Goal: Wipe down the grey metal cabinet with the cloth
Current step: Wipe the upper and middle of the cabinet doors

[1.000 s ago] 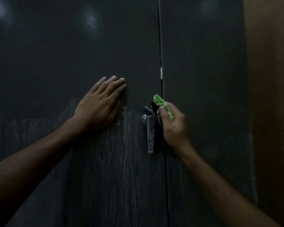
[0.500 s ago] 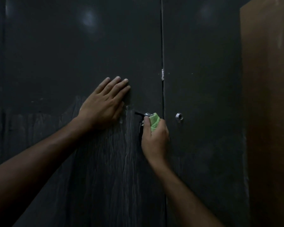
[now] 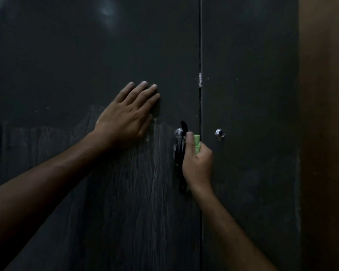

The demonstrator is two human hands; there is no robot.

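The right hand (image 3: 198,163) is curling its fingers round a bunched bright green cloth (image 3: 197,144), holding it against the chrome metal lever handle (image 3: 178,141) of the tall dark grey metal cabinet (image 3: 67,55). The left hand (image 3: 125,118) is lying flat with straight fingers together, pressing on the left door just up and to the left of the right hand. A small round chrome keyhole (image 3: 219,133) is sitting just right of the cloth, across the vertical seam (image 3: 200,45) between the doors. Pale streaks are running down the door panel (image 3: 129,202) below the left hand, looking like wet residue.

The cloth is small and tightly wadded, so it could be snagging on the dark piece projecting above the handle, or slipping from the fingers. Rubbing the handle hard could be turning it and swinging the door open, which the braced left hand seems to be guarding against. A brown wooden surface (image 3: 325,133) is standing well off to the right.
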